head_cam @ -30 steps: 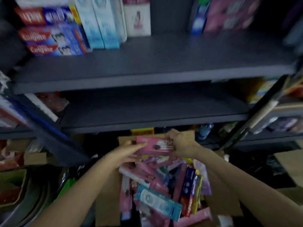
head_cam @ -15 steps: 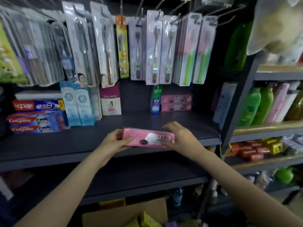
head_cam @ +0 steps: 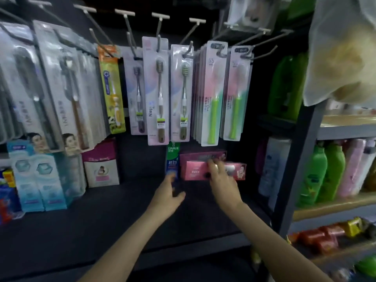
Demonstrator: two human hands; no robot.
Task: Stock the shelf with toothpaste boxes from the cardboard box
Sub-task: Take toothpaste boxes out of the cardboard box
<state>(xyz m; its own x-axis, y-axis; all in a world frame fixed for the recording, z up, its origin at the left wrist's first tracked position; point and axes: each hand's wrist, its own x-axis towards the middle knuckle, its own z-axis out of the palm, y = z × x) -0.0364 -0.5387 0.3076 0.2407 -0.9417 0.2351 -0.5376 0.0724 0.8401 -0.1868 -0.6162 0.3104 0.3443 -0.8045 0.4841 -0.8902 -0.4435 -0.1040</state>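
Right hand (head_cam: 220, 178) reaches to the far end of the dark matte shelf board (head_cam: 122, 226); its fingers lie over the front face of a long pink glossy cardboard toothpaste box (head_cam: 195, 171), which sits lengthwise at the back of the shelf. Whether the fingers grasp the box or merely press it cannot be told; motion blur obscures the fingertips. A second pink box (head_cam: 201, 155) lies behind and above it, largely hidden. Left hand (head_cam: 167, 197) is released, fingers loosely spread, holding nothing, just near an upright green and blue slim toothpaste carton (head_cam: 173, 159). Overhead, clear plastic blister packs of toothbrushes (head_cam: 156, 90) hang from metal pegs. Pale blue upright cartons (head_cam: 38, 180) stand far left. Green plastic bottles (head_cam: 321, 174) on the right-hand rack are blurred, labels illegible
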